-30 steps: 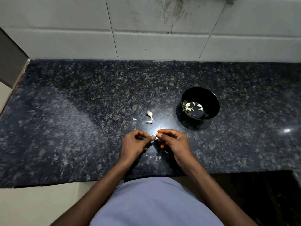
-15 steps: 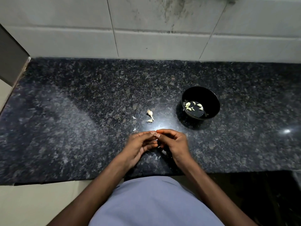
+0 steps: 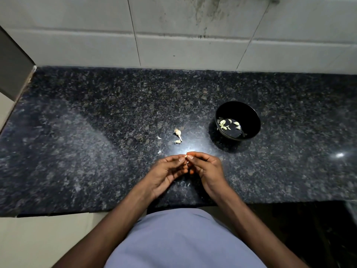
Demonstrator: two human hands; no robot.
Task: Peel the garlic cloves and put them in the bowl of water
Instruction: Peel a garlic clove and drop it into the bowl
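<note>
My left hand and my right hand meet fingertip to fingertip over the front of the dark granite counter. Between them they pinch a small garlic clove, mostly hidden by the fingers. A black bowl stands to the right and further back, holding water with several peeled cloves floating in it. Two unpeeled garlic pieces lie on the counter just beyond my hands.
Small scraps of garlic skin lie on the counter near the loose pieces and under my hands. A white tiled wall rises behind the counter. The counter's front edge runs just below my wrists.
My left hand has turned palm up and closed in against my right hand. Both hands stay in the same place over the counter.
</note>
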